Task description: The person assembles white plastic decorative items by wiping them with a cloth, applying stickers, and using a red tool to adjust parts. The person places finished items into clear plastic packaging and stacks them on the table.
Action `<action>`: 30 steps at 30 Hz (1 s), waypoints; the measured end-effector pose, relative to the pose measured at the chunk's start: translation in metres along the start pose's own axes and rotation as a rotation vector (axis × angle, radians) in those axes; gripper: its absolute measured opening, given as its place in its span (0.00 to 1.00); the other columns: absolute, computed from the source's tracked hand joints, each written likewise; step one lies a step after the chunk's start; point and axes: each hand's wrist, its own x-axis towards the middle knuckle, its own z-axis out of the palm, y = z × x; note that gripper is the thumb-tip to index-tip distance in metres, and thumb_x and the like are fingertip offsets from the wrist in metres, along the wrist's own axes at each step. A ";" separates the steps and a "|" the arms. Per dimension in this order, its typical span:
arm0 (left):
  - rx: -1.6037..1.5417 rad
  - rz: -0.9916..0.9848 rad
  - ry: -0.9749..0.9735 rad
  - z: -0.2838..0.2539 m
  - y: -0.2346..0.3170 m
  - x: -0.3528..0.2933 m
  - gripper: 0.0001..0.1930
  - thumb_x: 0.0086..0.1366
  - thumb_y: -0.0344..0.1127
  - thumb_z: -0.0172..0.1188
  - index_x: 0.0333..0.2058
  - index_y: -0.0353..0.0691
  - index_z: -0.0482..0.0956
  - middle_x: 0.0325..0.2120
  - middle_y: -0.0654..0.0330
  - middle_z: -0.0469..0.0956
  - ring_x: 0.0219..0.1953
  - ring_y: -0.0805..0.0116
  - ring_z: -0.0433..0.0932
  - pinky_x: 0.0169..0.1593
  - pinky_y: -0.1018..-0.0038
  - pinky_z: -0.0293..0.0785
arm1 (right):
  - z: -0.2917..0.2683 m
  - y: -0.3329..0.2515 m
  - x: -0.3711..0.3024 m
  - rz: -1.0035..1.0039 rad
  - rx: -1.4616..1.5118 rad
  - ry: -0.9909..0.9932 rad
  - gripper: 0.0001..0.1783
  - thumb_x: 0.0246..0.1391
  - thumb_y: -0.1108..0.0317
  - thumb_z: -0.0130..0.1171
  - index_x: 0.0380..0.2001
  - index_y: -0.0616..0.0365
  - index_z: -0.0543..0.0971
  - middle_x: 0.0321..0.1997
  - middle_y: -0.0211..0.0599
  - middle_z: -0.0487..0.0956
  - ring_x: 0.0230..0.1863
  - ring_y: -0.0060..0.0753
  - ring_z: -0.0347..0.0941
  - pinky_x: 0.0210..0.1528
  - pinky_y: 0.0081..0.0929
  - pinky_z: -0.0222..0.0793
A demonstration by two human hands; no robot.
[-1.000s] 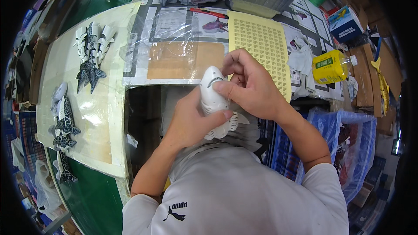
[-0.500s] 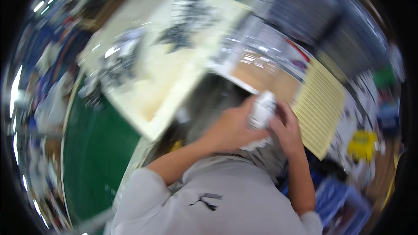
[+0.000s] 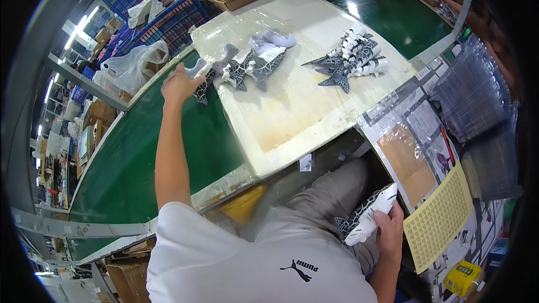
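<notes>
Currently right hand [image 3: 390, 225] pinches white-and-black toy shark [image 3: 368, 220] at near right; left hand [image 3: 178, 82] reaches patterned shark piece [image 3: 205, 87] at left edge of white board [image 3: 281, 126], grip unclear. Seemingly overhanging piece could drop onto green surface [image 3: 135, 163] if nudged; held shark could twist free from one-handed pinch.

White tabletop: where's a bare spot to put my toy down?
On the white tabletop, between the mottled shark pieces, the bundle of jointed tails and the near edge. The green surface is bare left of the left forearm. It's crowded around the left hand.
</notes>
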 end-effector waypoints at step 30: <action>-1.117 0.137 -0.315 0.124 -0.026 0.127 0.27 0.63 0.46 0.75 0.58 0.40 0.84 0.44 0.59 0.86 0.46 0.72 0.82 0.52 0.77 0.74 | 0.052 0.010 0.036 0.178 0.054 -0.043 0.24 0.55 0.71 0.66 0.55 0.64 0.77 0.47 0.34 0.84 0.48 0.25 0.79 0.54 0.27 0.75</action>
